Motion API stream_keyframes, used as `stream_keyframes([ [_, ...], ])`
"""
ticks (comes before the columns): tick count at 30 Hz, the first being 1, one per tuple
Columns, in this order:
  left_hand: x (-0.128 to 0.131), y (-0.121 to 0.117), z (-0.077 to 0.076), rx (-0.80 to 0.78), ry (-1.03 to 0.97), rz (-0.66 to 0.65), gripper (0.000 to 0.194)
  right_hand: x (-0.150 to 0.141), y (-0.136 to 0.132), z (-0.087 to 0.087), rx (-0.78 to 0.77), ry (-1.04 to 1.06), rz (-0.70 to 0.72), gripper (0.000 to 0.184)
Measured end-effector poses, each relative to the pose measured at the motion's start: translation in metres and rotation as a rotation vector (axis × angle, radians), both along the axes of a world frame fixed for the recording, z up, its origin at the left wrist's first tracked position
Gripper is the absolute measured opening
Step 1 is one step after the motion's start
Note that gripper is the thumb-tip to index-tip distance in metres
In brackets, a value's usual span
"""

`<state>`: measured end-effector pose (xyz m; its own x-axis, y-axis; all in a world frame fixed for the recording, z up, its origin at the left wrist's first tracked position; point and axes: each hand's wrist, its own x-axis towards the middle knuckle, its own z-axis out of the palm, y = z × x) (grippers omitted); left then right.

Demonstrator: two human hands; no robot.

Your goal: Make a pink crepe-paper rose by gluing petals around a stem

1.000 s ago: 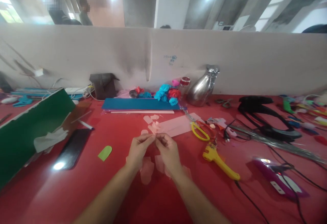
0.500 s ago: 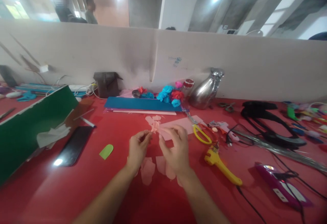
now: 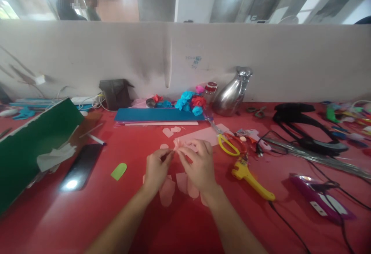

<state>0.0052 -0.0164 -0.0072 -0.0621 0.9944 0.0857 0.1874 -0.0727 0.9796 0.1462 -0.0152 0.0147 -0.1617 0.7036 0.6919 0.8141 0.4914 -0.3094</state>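
Note:
Between my two hands is a small pink paper flower, held up over the red table. The fingertips of my left hand pinch it low on its left side. My right hand pinches it from the right, thumb and forefinger together at its base. Loose pink paper petals lie under and in front of my hands, partly covered by them. More cut pink petals are just beyond the flower, beside a pink paper sheet. The flower's stem end is hidden by my fingers.
Yellow-handled scissors and a yellow glue gun with a cord lie to the right. A phone and green paper piece are left. Behind are blue paper, crepe flowers and a steel jug.
My right fingers have closed in on the flower's base, nearer my left fingertips. The camera view has shifted slightly; the things on the table look unmoved.

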Motion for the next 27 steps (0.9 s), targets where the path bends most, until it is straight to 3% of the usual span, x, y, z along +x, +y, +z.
stream_keyframes([
  [13, 0.002, -0.001, 0.003, -0.009, -0.019, -0.018, 0.022, -0.002, 0.004, -0.004, -0.098, 0.228, -0.014, 0.008],
  [19, 0.002, 0.000, 0.001, -0.077, -0.162, 0.012, 0.023, 0.004, -0.006, 0.013, -0.019, 0.299, -0.035, 0.011],
  [23, -0.001, 0.003, 0.001, -0.166, -0.326, 0.020, 0.025, 0.043, -0.019, 0.020, 0.052, 0.194, -0.155, 0.012],
  [27, -0.003, 0.006, 0.001, -0.235, -0.450, -0.020, 0.029, 0.113, -0.033, -0.004, -0.164, -0.100, -0.425, 0.030],
])
